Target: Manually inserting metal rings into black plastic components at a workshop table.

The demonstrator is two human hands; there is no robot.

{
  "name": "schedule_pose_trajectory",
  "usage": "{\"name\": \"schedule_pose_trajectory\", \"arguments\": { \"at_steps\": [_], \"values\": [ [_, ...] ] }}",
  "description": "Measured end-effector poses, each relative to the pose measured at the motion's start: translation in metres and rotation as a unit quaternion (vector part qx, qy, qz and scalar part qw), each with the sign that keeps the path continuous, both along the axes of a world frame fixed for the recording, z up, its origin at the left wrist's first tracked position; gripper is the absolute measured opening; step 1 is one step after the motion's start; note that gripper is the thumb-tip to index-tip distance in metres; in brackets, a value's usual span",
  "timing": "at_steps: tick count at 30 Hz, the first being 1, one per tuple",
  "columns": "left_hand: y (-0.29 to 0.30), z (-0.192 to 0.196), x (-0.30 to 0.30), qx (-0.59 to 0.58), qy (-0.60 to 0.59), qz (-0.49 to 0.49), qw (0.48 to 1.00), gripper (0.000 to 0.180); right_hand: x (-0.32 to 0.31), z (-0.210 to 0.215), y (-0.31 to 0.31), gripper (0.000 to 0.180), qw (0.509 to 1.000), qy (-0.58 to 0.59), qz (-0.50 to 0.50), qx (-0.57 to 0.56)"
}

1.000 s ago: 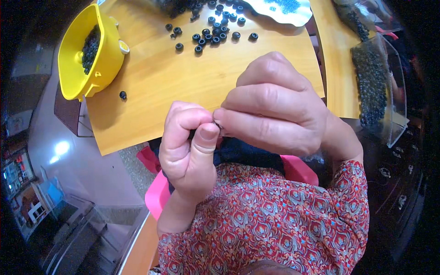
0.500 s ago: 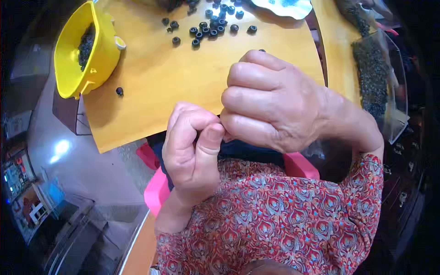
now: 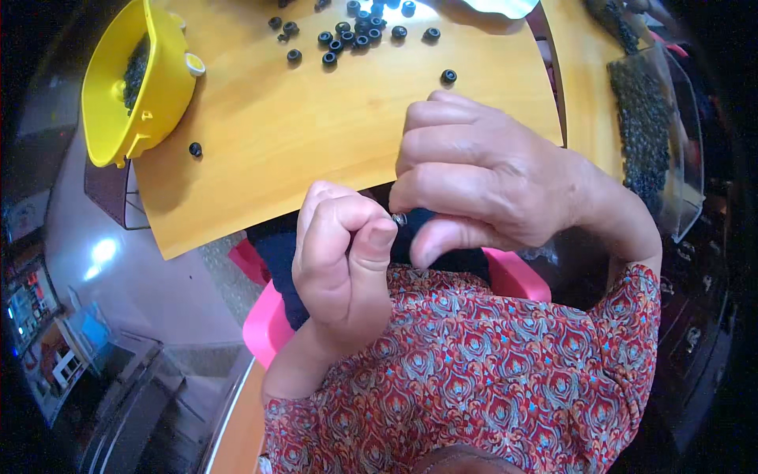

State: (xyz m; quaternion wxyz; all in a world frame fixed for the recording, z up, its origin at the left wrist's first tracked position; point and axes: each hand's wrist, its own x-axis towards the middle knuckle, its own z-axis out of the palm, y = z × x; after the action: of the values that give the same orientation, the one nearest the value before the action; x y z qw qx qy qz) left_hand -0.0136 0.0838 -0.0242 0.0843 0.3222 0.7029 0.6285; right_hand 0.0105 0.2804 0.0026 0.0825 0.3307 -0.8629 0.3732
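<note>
Over my lap, just off the table's near edge, my left hand (image 3: 343, 257) is closed in a pinch. A small shiny metallic piece (image 3: 399, 220) sticks out between its thumb and index finger; its exact kind is too small to make out. My right hand (image 3: 489, 174) is close beside it on the right. Its index fingertip is at the little piece, while the thumb stands apart below and the other fingers are bent. Beyond my hands, several small black round parts with pale ring-shaped centres (image 3: 362, 42) lie on the wooden table (image 3: 260, 158).
A yellow tub (image 3: 95, 126) holding dark small pieces stands at the table's left. Near it lies a single black part (image 3: 196, 149). Another black part (image 3: 448, 77) sits beyond my right hand. A clear bin of dark pieces (image 3: 641, 126) is at the right, and a white dish (image 3: 505, 6) at the back.
My right thumb has come away from the fingers, and the hand has shifted slightly right, uncovering the small metallic piece and a black part on the table. My left hand keeps its pinch.
</note>
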Motion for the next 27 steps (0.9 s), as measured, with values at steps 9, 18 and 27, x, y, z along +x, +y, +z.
{"name": "schedule_pose_trajectory", "arguments": {
  "at_steps": [9, 18, 27],
  "values": [
    [-0.004, 0.005, 0.011, 0.045, -0.231, -0.013, 0.972, 0.014, 0.000, -0.009, -0.010, 0.020, 0.998, 0.052, 0.025, 0.014],
    [-0.007, -0.002, 0.011, 0.016, -0.194, -0.002, 0.981, 0.015, -0.002, -0.003, -0.007, 0.026, 0.987, 0.149, 0.021, 0.060],
    [-0.015, 0.011, 0.018, 0.014, -0.288, 0.019, 0.957, 0.005, 0.006, -0.008, -0.008, 0.023, 0.996, 0.037, -0.012, -0.074]
  ]
}}
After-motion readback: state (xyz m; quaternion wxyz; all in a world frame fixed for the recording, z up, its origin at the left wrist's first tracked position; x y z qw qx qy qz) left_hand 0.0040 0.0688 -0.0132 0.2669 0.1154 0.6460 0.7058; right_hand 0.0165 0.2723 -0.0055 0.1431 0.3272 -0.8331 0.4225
